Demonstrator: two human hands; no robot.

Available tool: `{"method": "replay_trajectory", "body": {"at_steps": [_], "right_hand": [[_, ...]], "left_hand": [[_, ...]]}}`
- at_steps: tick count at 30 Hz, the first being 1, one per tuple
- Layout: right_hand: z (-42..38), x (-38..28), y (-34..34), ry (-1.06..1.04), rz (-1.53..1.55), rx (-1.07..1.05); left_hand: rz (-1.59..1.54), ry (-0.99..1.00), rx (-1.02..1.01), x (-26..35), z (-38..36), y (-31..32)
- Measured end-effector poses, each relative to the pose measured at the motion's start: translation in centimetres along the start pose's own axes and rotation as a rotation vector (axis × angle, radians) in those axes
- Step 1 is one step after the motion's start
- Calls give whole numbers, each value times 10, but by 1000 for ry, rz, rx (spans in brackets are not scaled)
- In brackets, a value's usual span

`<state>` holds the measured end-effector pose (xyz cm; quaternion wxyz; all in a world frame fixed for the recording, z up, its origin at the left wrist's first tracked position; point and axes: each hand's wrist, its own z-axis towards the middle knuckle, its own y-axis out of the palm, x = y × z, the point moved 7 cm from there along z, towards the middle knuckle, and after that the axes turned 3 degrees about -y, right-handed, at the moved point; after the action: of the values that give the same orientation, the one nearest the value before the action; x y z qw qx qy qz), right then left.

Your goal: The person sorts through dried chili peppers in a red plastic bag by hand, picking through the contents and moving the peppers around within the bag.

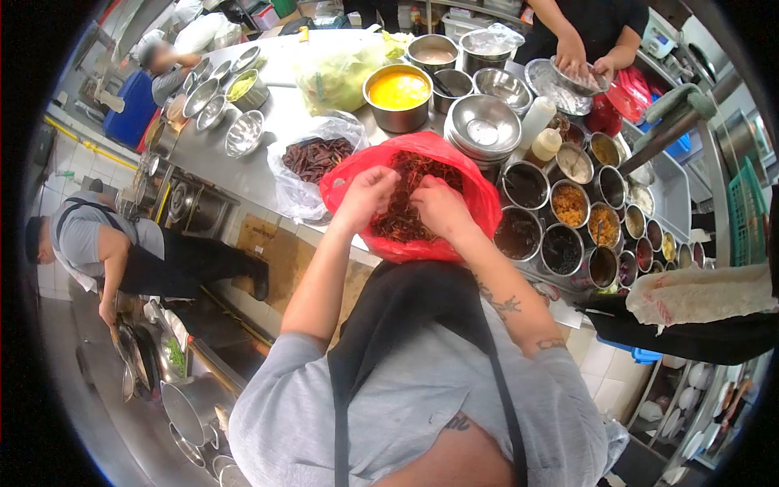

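Observation:
A red plastic bag (pixel 480 187) stands open at the table edge, right against my apron, filled with dark red dried chilies (pixel 406 226). Over the bag's left side, my left hand (pixel 371 193) is closed, its fingertips pinched together; whatever is between them is too small to make out. My right hand (pixel 441 209) reaches in from the right with curled fingers among the chilies, and the fingertips are partly hidden. Just behind and left of the red bag lies a clear plastic bag (pixel 284 180) holding larger, whole dried chilies (pixel 316 158).
A pot of yellow liquid (pixel 398 88), stacked steel bowls (pixel 484 126) and squeeze bottles (pixel 545 146) stand behind the bag. Several ingredient containers (pixel 570 203) crowd the right. Across the table, a person's hands (pixel 580 65) work in a bowl. Another person (pixel 122 243) stands at the left stove.

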<state>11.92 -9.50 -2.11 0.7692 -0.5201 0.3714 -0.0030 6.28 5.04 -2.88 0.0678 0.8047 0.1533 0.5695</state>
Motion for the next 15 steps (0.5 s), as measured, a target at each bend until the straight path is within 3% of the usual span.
{"method": "replay_trajectory", "body": {"at_steps": [3, 4, 7, 11, 15], "right_hand": [[0, -4, -10, -18, 34, 99], [0, -6, -16, -26, 51, 146], [-4, -8, -19, -7, 168, 266], [-2, 6, -15, 116, 574, 363], [0, 23, -3, 189, 756, 342]], "left_hand": [[411, 213, 101, 9, -3, 13], [430, 201, 100, 10, -4, 16], [614, 478, 130, 16, -2, 23], [739, 355, 41, 18, -10, 40], [835, 537, 221, 25, -10, 45]]}}
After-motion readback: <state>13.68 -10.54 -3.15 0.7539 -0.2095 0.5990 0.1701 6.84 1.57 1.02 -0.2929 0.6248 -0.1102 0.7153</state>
